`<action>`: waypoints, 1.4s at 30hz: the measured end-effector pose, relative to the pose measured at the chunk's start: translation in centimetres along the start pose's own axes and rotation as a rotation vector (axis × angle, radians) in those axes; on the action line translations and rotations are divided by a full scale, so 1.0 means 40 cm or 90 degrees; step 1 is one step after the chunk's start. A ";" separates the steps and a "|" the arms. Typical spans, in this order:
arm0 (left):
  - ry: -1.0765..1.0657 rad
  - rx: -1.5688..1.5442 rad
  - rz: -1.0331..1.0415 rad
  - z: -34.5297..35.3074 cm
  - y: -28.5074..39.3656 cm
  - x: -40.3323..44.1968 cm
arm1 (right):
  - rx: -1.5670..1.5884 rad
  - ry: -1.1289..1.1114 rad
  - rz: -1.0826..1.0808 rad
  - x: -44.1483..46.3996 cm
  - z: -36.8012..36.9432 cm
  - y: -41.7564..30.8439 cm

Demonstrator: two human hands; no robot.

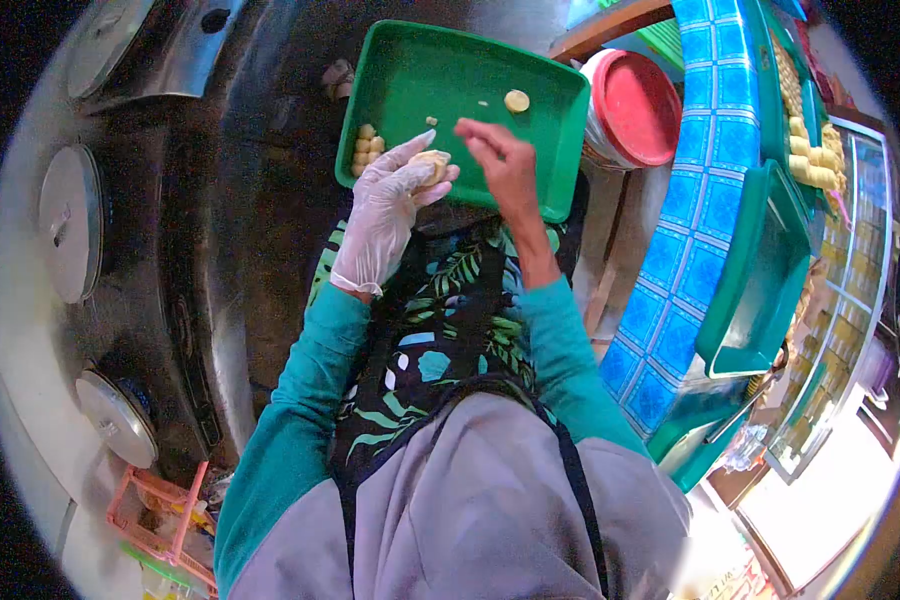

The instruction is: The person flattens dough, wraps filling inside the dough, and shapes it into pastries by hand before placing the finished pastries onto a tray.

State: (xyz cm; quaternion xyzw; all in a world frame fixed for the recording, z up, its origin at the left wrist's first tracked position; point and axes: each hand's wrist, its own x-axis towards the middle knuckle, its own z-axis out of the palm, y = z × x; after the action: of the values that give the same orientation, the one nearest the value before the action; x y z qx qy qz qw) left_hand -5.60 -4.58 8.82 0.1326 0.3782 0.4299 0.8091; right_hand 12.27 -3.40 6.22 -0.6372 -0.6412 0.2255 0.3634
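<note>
My left hand (382,205), in a thin white glove, has its fingers curled round a pale lump of dough (433,165). It is over the near edge of a green tray (450,75). My right hand (508,165) is bare and just right of the dough, apart from it. Its thumb and fingers are drawn together in a pinch; whether anything small is between them is hidden. Several pale dough balls (367,148) lie in rows at the tray's left side. Farther back sit a round piece of dough (516,100) and a small crumb (431,121).
A bucket with a red lid (638,105) stands right of the tray. Beyond it runs a blue tiled counter (682,210) with another green tray (765,280) and pale dough pieces (813,160). Round metal lids (70,222) and a pink basket (160,515) are at left.
</note>
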 end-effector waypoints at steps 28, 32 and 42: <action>-0.053 0.110 0.051 0.103 -0.058 -0.003 | 0.231 0.158 0.028 -0.154 -0.052 -0.112; -0.098 0.064 0.027 0.099 -0.074 0.013 | 0.282 0.145 0.045 -0.158 -0.058 -0.100; -0.043 -0.021 0.065 0.158 -0.136 0.025 | 0.612 0.169 0.079 -0.120 -0.017 -0.194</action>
State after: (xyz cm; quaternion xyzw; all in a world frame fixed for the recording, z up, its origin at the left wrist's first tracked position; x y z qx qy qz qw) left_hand 2.58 -6.31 9.67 0.1526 0.3366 0.4718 0.8005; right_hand 7.37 -8.88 11.65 -0.4575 -0.3742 0.4336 0.6802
